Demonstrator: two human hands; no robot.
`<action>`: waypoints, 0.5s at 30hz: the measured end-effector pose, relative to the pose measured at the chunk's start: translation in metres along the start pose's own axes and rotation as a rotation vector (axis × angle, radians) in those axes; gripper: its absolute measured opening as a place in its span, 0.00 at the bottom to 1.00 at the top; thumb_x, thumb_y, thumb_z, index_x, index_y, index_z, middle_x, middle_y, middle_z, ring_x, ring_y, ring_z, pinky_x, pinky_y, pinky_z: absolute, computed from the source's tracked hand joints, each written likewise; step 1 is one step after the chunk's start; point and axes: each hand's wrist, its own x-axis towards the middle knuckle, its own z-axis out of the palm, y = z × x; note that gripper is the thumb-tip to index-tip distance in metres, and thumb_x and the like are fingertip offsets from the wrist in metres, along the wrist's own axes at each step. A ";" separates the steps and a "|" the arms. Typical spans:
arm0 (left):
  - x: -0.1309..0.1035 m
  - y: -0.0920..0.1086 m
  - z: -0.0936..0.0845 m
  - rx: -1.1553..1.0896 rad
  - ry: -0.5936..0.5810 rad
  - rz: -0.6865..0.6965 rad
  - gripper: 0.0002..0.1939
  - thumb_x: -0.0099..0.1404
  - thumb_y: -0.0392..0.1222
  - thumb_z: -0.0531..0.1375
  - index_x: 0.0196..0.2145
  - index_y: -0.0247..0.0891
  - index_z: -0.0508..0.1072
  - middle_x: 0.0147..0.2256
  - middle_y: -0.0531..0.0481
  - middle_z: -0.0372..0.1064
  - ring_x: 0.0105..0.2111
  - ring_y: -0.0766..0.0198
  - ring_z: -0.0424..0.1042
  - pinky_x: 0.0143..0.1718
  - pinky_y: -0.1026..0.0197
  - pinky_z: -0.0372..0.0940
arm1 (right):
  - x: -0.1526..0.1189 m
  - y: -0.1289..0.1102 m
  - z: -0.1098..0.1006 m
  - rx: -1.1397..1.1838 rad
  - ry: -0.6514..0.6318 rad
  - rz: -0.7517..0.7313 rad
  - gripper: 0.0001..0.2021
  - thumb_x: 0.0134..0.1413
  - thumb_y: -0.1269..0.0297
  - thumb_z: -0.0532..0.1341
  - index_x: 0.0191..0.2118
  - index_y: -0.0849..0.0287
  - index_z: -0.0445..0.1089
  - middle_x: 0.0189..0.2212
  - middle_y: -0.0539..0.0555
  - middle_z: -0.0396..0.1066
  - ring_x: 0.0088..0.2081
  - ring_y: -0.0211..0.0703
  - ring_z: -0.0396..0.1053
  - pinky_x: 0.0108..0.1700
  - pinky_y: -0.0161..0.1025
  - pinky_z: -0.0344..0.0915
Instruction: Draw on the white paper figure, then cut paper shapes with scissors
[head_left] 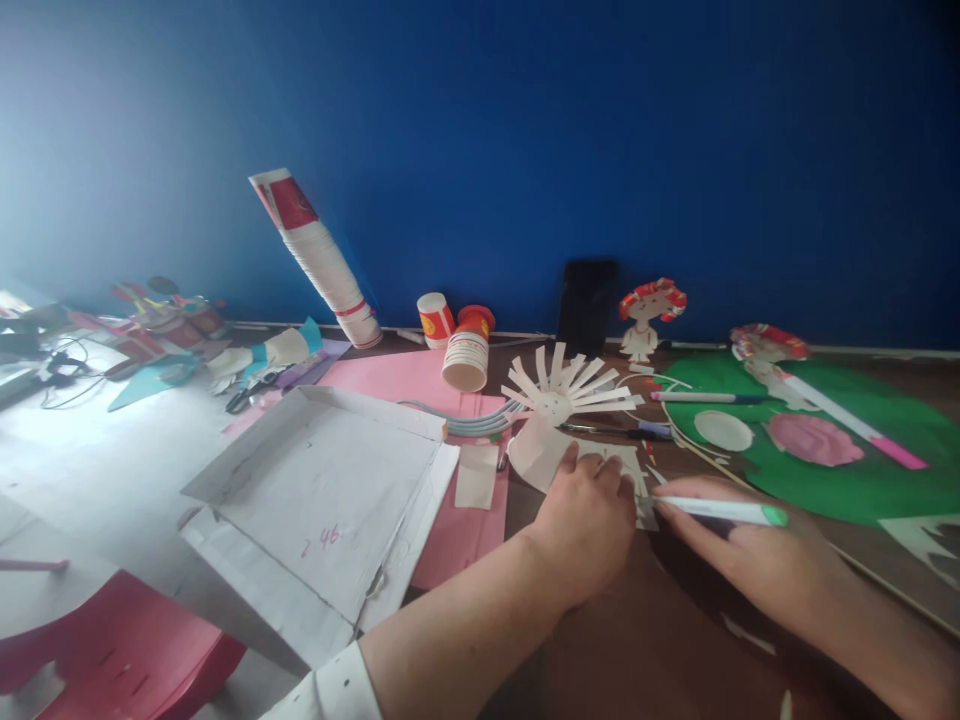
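My left hand [589, 520] rests on a white piece of paper [534, 455] with a curved edge, its bent fingers holding it down against the dark table. My right hand [739, 535] is closed around a white marker pen [712, 510] with a green end, which points left toward the paper's right edge. The marker's tip is too blurred to make out. Just beyond my left hand stands a cut paper cup [553, 405] with its strips fanned outward. A black pen [615, 431] lies behind the paper.
A white box lid [345, 500] and pink paper [375, 375] are at left. Behind stand a leaning cup stack [322, 265], several cups [465, 365], a black phone [587, 305] and a paper figure [641, 335]. Right is a green disc [795, 490] with a pink-capped marker [855, 420].
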 end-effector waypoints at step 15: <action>-0.001 0.000 -0.001 0.042 -0.024 0.014 0.22 0.76 0.42 0.53 0.61 0.28 0.72 0.62 0.33 0.68 0.60 0.49 0.67 0.69 0.43 0.56 | -0.002 -0.005 -0.004 -0.022 -0.011 -0.032 0.14 0.64 0.50 0.59 0.39 0.49 0.81 0.40 0.55 0.86 0.41 0.55 0.83 0.46 0.46 0.77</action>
